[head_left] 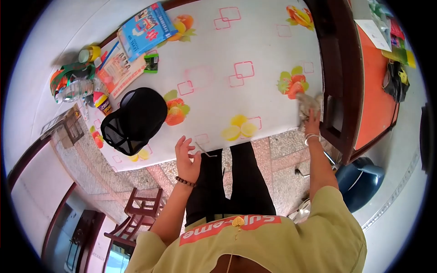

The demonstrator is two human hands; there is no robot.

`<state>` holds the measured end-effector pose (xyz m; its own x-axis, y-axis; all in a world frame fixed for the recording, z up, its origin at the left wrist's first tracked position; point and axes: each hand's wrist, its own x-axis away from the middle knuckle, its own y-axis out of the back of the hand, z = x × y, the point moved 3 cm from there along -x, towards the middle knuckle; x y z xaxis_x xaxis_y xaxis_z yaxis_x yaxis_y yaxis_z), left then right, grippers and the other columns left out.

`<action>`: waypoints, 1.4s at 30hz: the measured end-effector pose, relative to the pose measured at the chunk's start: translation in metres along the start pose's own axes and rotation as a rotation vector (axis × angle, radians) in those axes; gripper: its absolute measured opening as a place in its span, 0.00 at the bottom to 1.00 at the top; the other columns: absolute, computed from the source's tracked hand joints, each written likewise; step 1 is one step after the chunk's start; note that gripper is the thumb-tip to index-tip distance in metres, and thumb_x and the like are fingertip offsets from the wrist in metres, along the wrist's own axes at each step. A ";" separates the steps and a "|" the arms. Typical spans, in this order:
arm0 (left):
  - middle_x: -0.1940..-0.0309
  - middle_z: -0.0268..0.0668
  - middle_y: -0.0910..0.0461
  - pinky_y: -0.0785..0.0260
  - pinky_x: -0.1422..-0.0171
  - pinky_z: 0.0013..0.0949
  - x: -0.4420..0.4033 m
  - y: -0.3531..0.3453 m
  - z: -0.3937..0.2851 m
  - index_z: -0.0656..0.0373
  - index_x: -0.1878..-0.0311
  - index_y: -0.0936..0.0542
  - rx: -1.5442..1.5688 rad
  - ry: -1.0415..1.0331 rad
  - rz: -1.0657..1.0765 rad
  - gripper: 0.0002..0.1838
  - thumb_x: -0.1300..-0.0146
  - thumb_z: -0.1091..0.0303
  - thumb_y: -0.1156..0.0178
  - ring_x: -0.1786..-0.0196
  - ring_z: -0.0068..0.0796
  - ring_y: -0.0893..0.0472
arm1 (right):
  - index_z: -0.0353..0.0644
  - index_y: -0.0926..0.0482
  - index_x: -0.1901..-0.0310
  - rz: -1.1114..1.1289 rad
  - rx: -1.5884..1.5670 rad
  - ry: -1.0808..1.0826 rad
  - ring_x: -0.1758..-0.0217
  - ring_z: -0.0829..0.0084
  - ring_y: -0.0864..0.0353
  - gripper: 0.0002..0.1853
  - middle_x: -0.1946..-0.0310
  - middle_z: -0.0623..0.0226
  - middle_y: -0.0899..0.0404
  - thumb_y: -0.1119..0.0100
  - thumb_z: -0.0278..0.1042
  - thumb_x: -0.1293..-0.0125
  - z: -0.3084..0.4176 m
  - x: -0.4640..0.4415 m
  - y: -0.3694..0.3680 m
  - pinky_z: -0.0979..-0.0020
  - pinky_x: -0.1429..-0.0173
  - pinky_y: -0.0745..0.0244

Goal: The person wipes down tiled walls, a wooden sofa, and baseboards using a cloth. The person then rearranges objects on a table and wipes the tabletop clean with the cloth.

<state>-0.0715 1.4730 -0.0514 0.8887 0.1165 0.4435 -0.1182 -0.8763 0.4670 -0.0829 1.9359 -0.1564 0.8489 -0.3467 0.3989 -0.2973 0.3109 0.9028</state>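
At the table's right edge my right hand (312,122) presses on a crumpled greyish-beige cloth (308,103), blurred in part. The cloth lies on the white tablecloth (214,107) printed with fruit and pink squares. My left hand (187,158) hovers by the near edge of the table, fingers loosely curled and apart, holding nothing. To its upper left a black cap (141,113) rests on the tablecloth.
On the left of the table are a blue book (145,34), a pink-and-white booklet (119,68), a small green packet (151,63), a plastic bottle (75,91) and a yellow-lidded jar (89,54). A dark wooden chair back (334,68) borders the right side.
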 end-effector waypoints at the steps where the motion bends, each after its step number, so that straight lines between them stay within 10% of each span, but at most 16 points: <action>1: 0.50 0.41 0.41 0.36 0.67 0.20 0.001 0.000 0.003 0.59 0.53 0.37 0.009 0.009 -0.003 0.23 0.56 0.81 0.48 0.64 0.23 0.30 | 0.51 0.48 0.44 0.037 -0.027 -0.036 0.39 0.52 0.56 0.34 0.42 0.49 0.63 0.49 0.21 0.55 0.002 -0.002 0.005 0.68 0.40 0.50; 8: 0.62 0.43 0.34 0.33 0.64 0.29 0.011 -0.022 0.065 0.55 0.47 0.40 -0.161 0.169 0.354 0.28 0.55 0.74 0.45 0.66 0.32 0.30 | 0.51 0.48 0.43 -0.145 0.010 -0.058 0.39 0.49 0.59 0.32 0.42 0.43 0.61 0.52 0.27 0.52 0.035 -0.029 -0.013 0.64 0.39 0.57; 13: 0.61 0.49 0.36 0.39 0.53 0.38 -0.005 -0.043 0.064 0.53 0.47 0.40 -0.234 0.105 0.497 0.27 0.54 0.70 0.45 0.58 0.49 0.33 | 0.56 0.42 0.46 -0.181 0.110 0.419 0.41 0.50 0.53 0.30 0.44 0.47 0.53 0.49 0.28 0.55 0.175 -0.010 -0.025 0.57 0.42 0.52; 18: 0.61 0.49 0.36 0.38 0.53 0.36 -0.014 -0.045 0.066 0.59 0.54 0.35 -0.212 0.068 0.348 0.22 0.55 0.71 0.45 0.57 0.48 0.33 | 0.62 0.34 0.53 -0.087 0.185 0.626 0.42 0.53 0.51 0.21 0.44 0.61 0.49 0.53 0.31 0.52 0.300 0.061 -0.062 0.45 0.50 0.49; 27: 0.64 0.41 0.32 0.32 0.65 0.31 -0.014 0.021 0.137 0.59 0.58 0.33 0.089 0.387 -0.045 0.18 0.53 0.66 0.44 0.67 0.32 0.27 | 0.63 0.32 0.55 0.435 0.248 1.329 0.38 0.67 0.54 0.17 0.42 0.75 0.51 0.59 0.36 0.48 0.364 0.112 -0.092 0.53 0.42 0.58; 33: 0.63 0.42 0.33 0.34 0.61 0.38 -0.042 0.089 0.141 0.59 0.55 0.38 1.414 0.731 -0.443 0.24 0.50 0.54 0.46 0.59 0.38 0.29 | 0.62 0.32 0.54 0.110 0.376 1.165 0.39 0.65 0.53 0.16 0.43 0.71 0.49 0.60 0.35 0.46 0.448 0.011 -0.067 0.58 0.40 0.56; 42: 0.65 0.47 0.29 0.30 0.68 0.33 -0.103 0.171 0.126 0.68 0.56 0.37 1.330 0.452 -0.486 0.15 0.45 0.70 0.52 0.67 0.41 0.26 | 0.61 0.34 0.53 0.036 0.311 1.054 0.39 0.61 0.54 0.18 0.41 0.68 0.52 0.60 0.33 0.46 0.472 -0.009 -0.080 0.55 0.43 0.53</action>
<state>-0.1267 1.2525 -0.1139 0.4830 0.4290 0.7633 0.8453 -0.4558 -0.2787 -0.2730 1.4965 -0.1558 0.7410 0.6337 0.2221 -0.3008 0.0175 0.9535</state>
